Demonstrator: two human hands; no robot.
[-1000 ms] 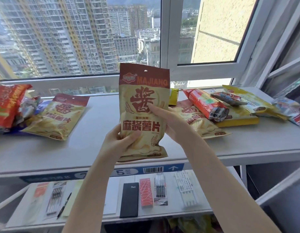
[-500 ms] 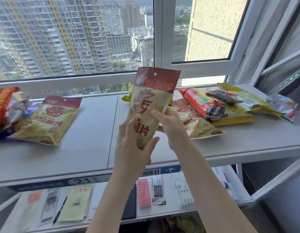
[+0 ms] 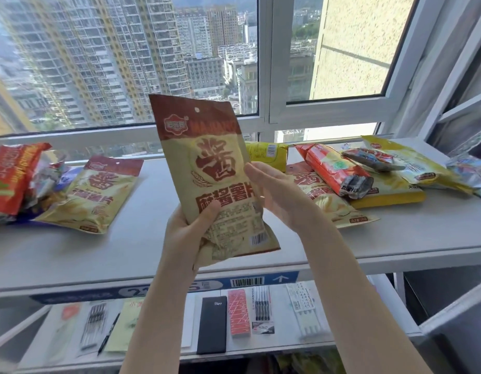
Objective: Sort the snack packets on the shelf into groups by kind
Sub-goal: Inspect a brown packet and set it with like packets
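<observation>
I hold a tan and maroon chip packet [image 3: 207, 147] upright above the white shelf [image 3: 396, 236]. My left hand [image 3: 185, 233] grips its lower left corner, thumb across the front. My right hand [image 3: 277, 193] pinches its right edge at mid-height. A packet of the same kind [image 3: 99, 195] lies flat on the left of the shelf. Another matching one [image 3: 325, 203] lies to the right, partly under a red packet [image 3: 333, 171]. Yellow packets [image 3: 412, 166] and a dark small packet [image 3: 374, 160] lie further right.
A red packet [image 3: 10, 176] and crumpled silvery wrappers [image 3: 45, 174] sit at the shelf's far left. A yellow packet [image 3: 266, 152] lies behind the held one by the window frame [image 3: 266, 125]. The lower shelf [image 3: 369, 333] carries pens, a black notebook [image 3: 212, 325] and other stationery.
The packet was twisted and tilted right half a second ago; now it faces me upright again. My left hand has shifted down to the packet's lower corner.
</observation>
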